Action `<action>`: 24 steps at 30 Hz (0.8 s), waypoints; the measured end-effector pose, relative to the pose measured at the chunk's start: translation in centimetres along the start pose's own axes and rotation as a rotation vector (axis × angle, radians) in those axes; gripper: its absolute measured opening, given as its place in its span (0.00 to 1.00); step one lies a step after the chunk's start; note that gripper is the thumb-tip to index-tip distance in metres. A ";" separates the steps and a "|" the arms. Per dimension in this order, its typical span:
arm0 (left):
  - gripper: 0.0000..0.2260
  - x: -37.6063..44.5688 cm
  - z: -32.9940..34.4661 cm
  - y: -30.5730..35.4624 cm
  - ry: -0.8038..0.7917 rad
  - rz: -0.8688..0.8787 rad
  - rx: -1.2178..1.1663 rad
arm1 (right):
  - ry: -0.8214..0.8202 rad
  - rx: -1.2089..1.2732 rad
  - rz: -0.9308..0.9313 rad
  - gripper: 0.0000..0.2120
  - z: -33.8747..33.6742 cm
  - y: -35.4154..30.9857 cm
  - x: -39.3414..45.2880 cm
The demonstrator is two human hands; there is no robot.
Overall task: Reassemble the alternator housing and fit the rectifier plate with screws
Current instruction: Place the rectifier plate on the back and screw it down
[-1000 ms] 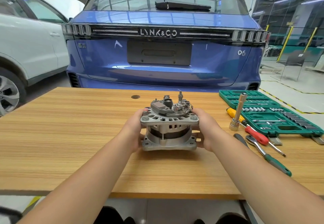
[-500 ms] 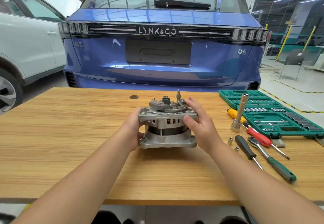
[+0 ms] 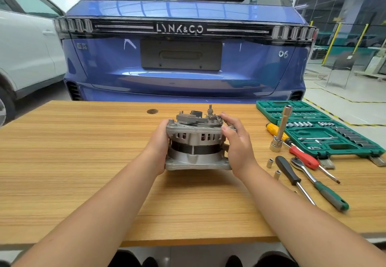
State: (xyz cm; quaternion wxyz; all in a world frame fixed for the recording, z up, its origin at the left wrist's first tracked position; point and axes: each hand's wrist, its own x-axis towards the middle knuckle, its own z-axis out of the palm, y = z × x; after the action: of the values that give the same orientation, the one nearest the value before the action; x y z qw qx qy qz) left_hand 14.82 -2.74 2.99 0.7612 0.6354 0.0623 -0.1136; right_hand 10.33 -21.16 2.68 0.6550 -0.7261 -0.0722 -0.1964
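A: Alternator (image 3: 196,143) upright mid table (image 3: 83,162), plate (image 3: 198,118) on top w/ stud. We grasp it, left hand (image 3: 159,147) & right hand (image 3: 238,141).
B: Tools right: socket case (image 3: 325,133), ratchet (image 3: 319,185), screwdrivers (image 3: 292,175). Blue car (image 3: 183,58) far.

One alternator (image 3: 196,141) sits mid-frame between two hands: left hand (image 3: 158,147), right hand (image 3: 238,145). Right of frame: one green socket case (image 3: 325,133), two loose sockets (image 3: 270,163), three screwdrivers (image 3: 289,172), one ratchet (image 3: 317,183). Two cars (image 3: 181,58) fill the top.
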 end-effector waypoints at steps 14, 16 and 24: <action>0.18 -0.4 1.3 0.8 -0.033 0.075 0.118 | 0.187 0.174 0.218 0.15 -0.2 0.0 -1.0; 0.21 -0.6 1.3 0.7 -0.039 0.068 0.093 | 0.199 0.180 0.233 0.14 -0.3 0.1 -0.8; 0.22 -1.9 2.5 0.0 0.053 0.145 0.004 | 0.238 0.162 0.525 0.11 -1.2 0.0 0.8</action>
State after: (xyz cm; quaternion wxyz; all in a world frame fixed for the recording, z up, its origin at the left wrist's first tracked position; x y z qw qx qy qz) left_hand 12.90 -4.99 3.92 0.7642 0.6427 0.0361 -0.0413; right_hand 10.85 -22.43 3.03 0.7431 -0.6371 0.1799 -0.0976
